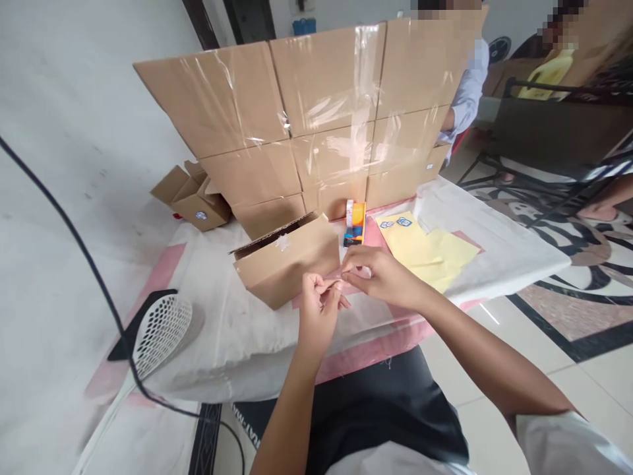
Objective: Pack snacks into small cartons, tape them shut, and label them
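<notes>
Close together over the front of the table are my left hand (319, 313) and my right hand (376, 274). Both are closed in a pinch, fingertips nearly meeting. What lies between the fingers is too small to make out; a faint pale glint shows by the right fingers. Just behind and left of my hands sits a brown cardboard box (297, 260), its top slit dark and a piece of clear tape (283, 243) on its upper edge. Beyond my right hand stands an orange and blue tape dispenser (356, 221) with a roll on it.
A tall taped cardboard panel (326, 112) stands across the table's back. Yellow sheets with stickers (425, 254) lie at right, a small open box (198, 198) at back left. A white mesh paddle (163, 330) and black cable (84, 254) are at left. Another person's sleeve (469, 92) shows behind.
</notes>
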{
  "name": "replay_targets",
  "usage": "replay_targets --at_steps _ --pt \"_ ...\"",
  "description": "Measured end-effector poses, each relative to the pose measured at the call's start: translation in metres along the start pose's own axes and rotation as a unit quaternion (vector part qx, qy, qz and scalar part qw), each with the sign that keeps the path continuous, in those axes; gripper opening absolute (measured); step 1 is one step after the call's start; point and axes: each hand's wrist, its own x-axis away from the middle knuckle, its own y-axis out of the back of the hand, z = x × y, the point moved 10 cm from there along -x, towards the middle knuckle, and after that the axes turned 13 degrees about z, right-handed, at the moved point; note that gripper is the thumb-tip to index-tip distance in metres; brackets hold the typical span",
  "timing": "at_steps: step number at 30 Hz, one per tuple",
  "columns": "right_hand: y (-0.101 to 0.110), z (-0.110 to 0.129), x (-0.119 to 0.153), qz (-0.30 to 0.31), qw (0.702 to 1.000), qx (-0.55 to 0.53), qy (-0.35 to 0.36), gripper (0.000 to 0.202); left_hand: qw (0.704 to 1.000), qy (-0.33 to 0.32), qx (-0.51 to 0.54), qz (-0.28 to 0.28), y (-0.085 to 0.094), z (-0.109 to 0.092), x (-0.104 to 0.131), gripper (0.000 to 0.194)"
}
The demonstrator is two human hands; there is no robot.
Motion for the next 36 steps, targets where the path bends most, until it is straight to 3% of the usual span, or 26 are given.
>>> replay_targets --at_steps 2,4,5,6,8,10,12,15,19,22,26,27,30,32,34,36 --pt "0.018 0.009 -0.014 -0.029 0.999 0.028 0.023 0.016 0.989 -0.003 -0.083 -0.125 0.036 -0.012 0.011 0.037" --pt "0.036 0.019 -0.031 -0.056 0.996 0.050 0.041 0.016 0.939 -0.044 -0.210 -0.270 0.077 -0.044 0.028 0.032" --pt "0.042 0.025 -0.042 -0.056 0.996 0.058 0.047 0.017 0.905 -0.074 -0.283 -0.307 0.089 -0.064 0.033 0.029" --pt "0.045 0.030 -0.055 -0.044 0.995 0.067 0.053 0.017 0.874 -0.101 -0.361 -0.309 0.095 -0.082 0.030 0.030" --pt "0.040 0.037 -0.082 -0.001 0.995 0.084 0.063 0.019 0.822 -0.124 -0.505 -0.234 0.093 -0.102 0.012 0.045" --pt "0.028 0.039 -0.108 0.040 0.991 0.108 0.064 0.020 0.788 -0.100 -0.590 -0.146 0.090 -0.099 -0.007 0.063" --pt "0.013 0.032 -0.129 0.069 0.986 0.142 0.051 0.021 0.776 -0.066 -0.619 -0.102 0.090 -0.086 -0.016 0.070" --pt "-0.005 0.012 -0.149 0.092 0.980 0.177 0.014 0.020 0.774 -0.047 -0.624 -0.093 0.089 -0.071 -0.014 0.063" --pt "-0.024 -0.012 -0.156 0.123 0.983 0.138 -0.022 0.018 0.779 -0.048 -0.617 -0.095 0.086 -0.065 -0.007 0.061" --pt "-0.034 -0.016 -0.155 0.142 0.979 0.144 -0.035 0.018 0.775 -0.046 -0.625 -0.085 0.084 -0.066 -0.008 0.056" --pt "-0.043 -0.009 -0.161 0.149 0.954 0.253 -0.061 0.010 0.759 -0.049 -0.645 -0.070 0.085 -0.065 -0.009 0.046" --pt "-0.041 -0.009 -0.165 0.135 0.945 0.288 -0.082 0.001 0.756 -0.049 -0.649 -0.069 0.085 -0.064 -0.009 0.045" --pt "-0.019 -0.009 -0.174 0.029 0.912 0.379 -0.158 0.050 0.751 -0.042 -0.656 -0.066 0.084 -0.068 -0.013 0.043" --pt "-0.003 -0.016 -0.167 -0.051 0.904 0.382 -0.184 0.067 0.749 -0.037 -0.659 -0.059 0.078 -0.073 -0.020 0.043" --pt "0.015 -0.036 -0.141 -0.120 0.918 0.328 -0.189 0.049 0.750 -0.041 -0.659 -0.033 0.066 -0.077 -0.029 0.049" --pt "0.037 -0.072 -0.090 -0.189 0.925 0.248 -0.215 0.026 0.749 -0.040 -0.662 0.006 0.054 -0.074 -0.038 0.058"
